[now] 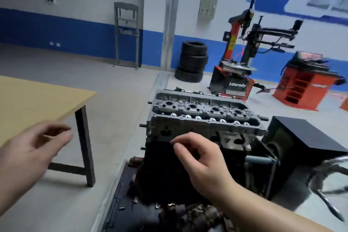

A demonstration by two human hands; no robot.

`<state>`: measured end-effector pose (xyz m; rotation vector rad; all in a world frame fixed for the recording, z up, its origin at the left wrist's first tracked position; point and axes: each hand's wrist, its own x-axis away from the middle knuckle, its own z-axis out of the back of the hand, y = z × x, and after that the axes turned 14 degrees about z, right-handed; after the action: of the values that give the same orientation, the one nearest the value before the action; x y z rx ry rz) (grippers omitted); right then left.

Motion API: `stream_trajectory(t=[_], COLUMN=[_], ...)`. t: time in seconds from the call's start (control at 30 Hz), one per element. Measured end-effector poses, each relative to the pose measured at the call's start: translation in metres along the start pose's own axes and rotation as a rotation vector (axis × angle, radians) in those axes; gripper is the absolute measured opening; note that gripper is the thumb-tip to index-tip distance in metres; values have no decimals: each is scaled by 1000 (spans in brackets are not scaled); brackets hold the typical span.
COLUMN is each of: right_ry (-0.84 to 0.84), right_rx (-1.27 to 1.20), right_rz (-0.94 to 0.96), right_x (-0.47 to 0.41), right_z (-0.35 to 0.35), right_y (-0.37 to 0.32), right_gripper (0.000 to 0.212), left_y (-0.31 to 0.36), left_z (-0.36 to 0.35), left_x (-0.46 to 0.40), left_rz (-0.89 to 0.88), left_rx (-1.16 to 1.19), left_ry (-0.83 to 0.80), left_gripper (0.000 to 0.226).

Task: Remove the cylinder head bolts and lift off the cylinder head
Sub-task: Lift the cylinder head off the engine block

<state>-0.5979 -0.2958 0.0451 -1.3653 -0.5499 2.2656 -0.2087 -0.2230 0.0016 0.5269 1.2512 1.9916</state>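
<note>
Head view looks forward and down across a workshop floor at an engine on a low stand. At the top of the engine sits the cylinder head (205, 117), grey metal with its cover off, showing a row of four round wells along the middle and a line of shiny valve tops along the nearer edge. It rests flat on the dark engine block (165, 171), which stands on a black tray (120, 201) littered with grimy parts.

The right hand (199, 158) is raised in front of the block, just below the near face of the cylinder head. Its fingers are curled, with thumb and forefinger drawn close together; whether something small is pinched between them cannot be told. It does not visibly touch the head.

The left hand (28, 154) hovers well apart to the left, over the floor beside a wooden table (33, 100) with dark legs. It is blurred, its fingers loosely bent and spread, holding nothing.

To the right of the engine stands a black box (308, 137) with a sloping lid, and beside it a blurred metal handle (327, 167). Farther back are a stack of tyres (192, 62), a red tyre-changing machine (237, 73) and a red wheel balancer (303, 84) against a white and blue wall.
</note>
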Motion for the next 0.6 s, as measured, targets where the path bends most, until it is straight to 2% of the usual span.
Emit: stream_trajectory(t=[0.07, 0.13, 0.2, 0.27, 0.33, 0.4, 0.47, 0.5, 0.6], right_ry=[55, 167, 302, 356, 245, -24, -291, -368, -435], right_rx=[92, 178, 317, 486, 631, 715, 742, 750, 752], right_rz=[94, 88, 9, -152, -369, -558, -630, -645, -670], right_x=[-9, -22, -39, -54, -65, -73, -78, -79, -87], right_z=[47, 98, 146, 188, 219, 232, 235, 234, 237], right_y=[11, 33, 67, 110, 151, 182, 204, 212, 228], right_gripper=[12, 13, 12, 15, 24, 42, 74, 86, 97], left_y=[53, 90, 110, 120, 131, 136, 144, 149, 164], left_z=[-48, -98, -134, -158, -176, -193, -212, -221, -241], left_x=[12, -4, -25, -42, -53, -66, -79, -85, -102], left_rz=[67, 99, 150, 274, 362, 391, 377, 345, 188], left_rx=[144, 210, 204, 197, 136, 108, 104, 109, 77], left_ry=[-72, -146, -193, -274, -314, -358, -385, -373, -267], left_gripper=[44, 31, 32, 41, 50, 56, 55, 50, 30])
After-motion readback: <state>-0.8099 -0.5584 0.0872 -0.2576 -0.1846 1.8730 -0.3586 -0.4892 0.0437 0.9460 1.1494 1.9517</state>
